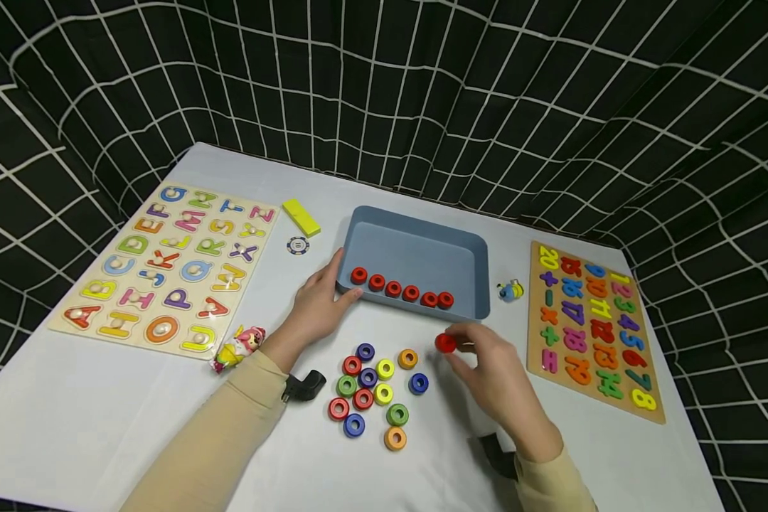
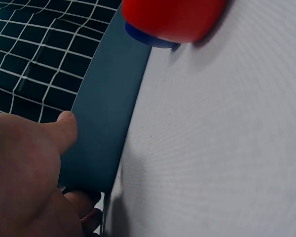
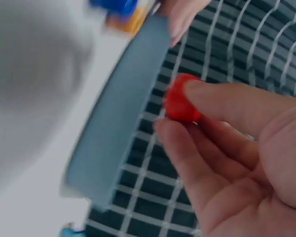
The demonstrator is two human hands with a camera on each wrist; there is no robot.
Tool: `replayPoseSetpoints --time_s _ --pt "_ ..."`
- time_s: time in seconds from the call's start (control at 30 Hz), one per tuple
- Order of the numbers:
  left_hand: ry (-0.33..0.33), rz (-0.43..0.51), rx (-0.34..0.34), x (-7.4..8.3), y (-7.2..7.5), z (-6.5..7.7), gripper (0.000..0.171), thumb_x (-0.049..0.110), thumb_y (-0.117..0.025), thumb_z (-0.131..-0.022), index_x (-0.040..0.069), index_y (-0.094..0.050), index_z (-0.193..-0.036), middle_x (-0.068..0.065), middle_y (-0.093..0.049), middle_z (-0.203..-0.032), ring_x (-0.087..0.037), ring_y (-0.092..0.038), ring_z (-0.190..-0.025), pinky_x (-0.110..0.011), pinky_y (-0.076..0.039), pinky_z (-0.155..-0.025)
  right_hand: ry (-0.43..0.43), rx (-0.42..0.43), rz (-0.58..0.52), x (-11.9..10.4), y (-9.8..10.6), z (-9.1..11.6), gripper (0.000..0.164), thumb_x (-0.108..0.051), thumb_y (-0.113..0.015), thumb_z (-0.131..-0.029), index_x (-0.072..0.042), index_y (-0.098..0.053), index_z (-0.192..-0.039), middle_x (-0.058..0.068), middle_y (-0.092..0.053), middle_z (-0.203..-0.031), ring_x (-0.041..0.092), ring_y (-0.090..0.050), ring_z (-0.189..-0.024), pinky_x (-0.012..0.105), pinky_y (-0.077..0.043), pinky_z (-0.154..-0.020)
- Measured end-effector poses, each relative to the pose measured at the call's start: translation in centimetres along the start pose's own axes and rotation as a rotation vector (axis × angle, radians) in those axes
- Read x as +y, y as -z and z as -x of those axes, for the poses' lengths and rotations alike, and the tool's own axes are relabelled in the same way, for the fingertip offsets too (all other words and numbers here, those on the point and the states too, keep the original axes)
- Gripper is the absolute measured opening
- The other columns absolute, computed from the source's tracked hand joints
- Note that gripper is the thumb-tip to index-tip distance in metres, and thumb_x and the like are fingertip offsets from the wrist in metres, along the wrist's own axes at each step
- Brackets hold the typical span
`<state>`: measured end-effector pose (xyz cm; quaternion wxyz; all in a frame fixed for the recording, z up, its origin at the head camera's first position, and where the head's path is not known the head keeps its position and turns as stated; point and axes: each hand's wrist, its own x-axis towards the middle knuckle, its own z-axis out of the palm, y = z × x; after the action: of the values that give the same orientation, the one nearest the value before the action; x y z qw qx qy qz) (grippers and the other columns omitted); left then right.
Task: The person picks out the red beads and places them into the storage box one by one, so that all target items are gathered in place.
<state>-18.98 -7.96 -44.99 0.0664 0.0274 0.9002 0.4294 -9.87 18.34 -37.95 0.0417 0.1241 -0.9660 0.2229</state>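
A blue-grey tray [image 1: 416, 245] lies on the table, with a row of several red rings [image 1: 393, 289] along its near side. My left hand [image 1: 316, 302] grips the tray's near left corner, thumb over the rim; in the left wrist view the thumb [image 2: 64, 131] lies against the tray wall [image 2: 106, 103] and the fingers wrap the corner. Between thumb and fingertips, my right hand [image 1: 496, 366] pinches a red ring [image 1: 445, 343] just in front of the tray's near right part. The right wrist view shows that red ring [image 3: 182, 98] at the fingertips.
Loose rings in several colours, such as a yellow ring [image 1: 383, 394], lie before the tray. A letter board [image 1: 173, 270] and a small figure [image 1: 240, 346] stand left; a number board [image 1: 592, 334] and a minion figure [image 1: 510, 290] right. A yellow block [image 1: 301, 217] and a chip [image 1: 297, 245] lie nearby.
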Motion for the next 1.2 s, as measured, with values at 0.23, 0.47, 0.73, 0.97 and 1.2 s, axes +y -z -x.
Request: replayPoseSetpoints --time_s 0.23,0.47,0.73,0.97,1.2 --pt "-0.012 -0.034 0.001 0.0 0.2 0.0 0.081 0.048 -0.054 -0.095 0.028 -0.004 -0.156 -0.013 -0.032 -0.157 -0.036 -0.026 -0.145 -0.057 -0.019 -0.116 -0.183 0.081 -0.032 4.5 -0.4 -4.8 0.03 -0.014 -0.071 -0.087 -0.005 -0.064 -0.115 0.012 -0.07 -0.106 0.025 -0.068 -0.092 0.043 -0.056 -0.08" --pt "-0.019 -0.034 0.003 0.1 0.1 -0.1 0.082 0.047 -0.054 -0.095 0.026 -0.005 -0.156 -0.014 -0.031 -0.157 -0.037 -0.026 -0.144 -0.058 -0.021 -0.116 -0.271 0.049 -0.006 5.6 -1.0 -6.9 0.031 -0.013 -0.069 -0.088 -0.002 -0.065 -0.116 0.017 -0.071 -0.105 0.029 -0.068 -0.093 0.043 -0.057 -0.078" --pt "-0.009 -0.031 0.001 0.0 0.2 0.0 0.081 0.048 -0.054 -0.095 0.028 -0.005 -0.156 -0.014 -0.031 -0.157 -0.038 -0.026 -0.144 -0.058 -0.021 -0.115 -0.28 0.001 0.018 5.4 -1.1 -7.3 0.034 -0.013 -0.068 -0.089 -0.002 -0.063 -0.12 0.018 -0.065 -0.108 0.03 -0.062 -0.097 0.044 -0.055 -0.082" --pt "-0.005 -0.034 -0.005 0.2 0.3 0.0 0.082 0.049 -0.053 -0.095 0.031 -0.003 -0.156 -0.014 -0.029 -0.157 -0.038 -0.026 -0.144 -0.059 -0.021 -0.115 -0.187 0.054 -0.06 3.3 -0.8 -6.2 0.027 -0.013 -0.068 -0.088 -0.003 -0.066 -0.114 0.015 -0.067 -0.109 0.027 -0.066 -0.096 0.043 -0.055 -0.083" --pt "0.007 -0.043 -0.011 0.0 0.3 0.0 0.081 0.05 -0.053 -0.095 0.03 -0.003 -0.156 -0.013 -0.029 -0.158 -0.038 -0.025 -0.145 -0.058 -0.022 -0.116 0.091 -0.13 -0.144 -2.6 -1.4 -4.1 0.028 -0.016 -0.075 -0.083 -0.011 -0.069 -0.11 0.003 -0.07 -0.105 0.015 -0.068 -0.093 0.035 -0.056 -0.083"
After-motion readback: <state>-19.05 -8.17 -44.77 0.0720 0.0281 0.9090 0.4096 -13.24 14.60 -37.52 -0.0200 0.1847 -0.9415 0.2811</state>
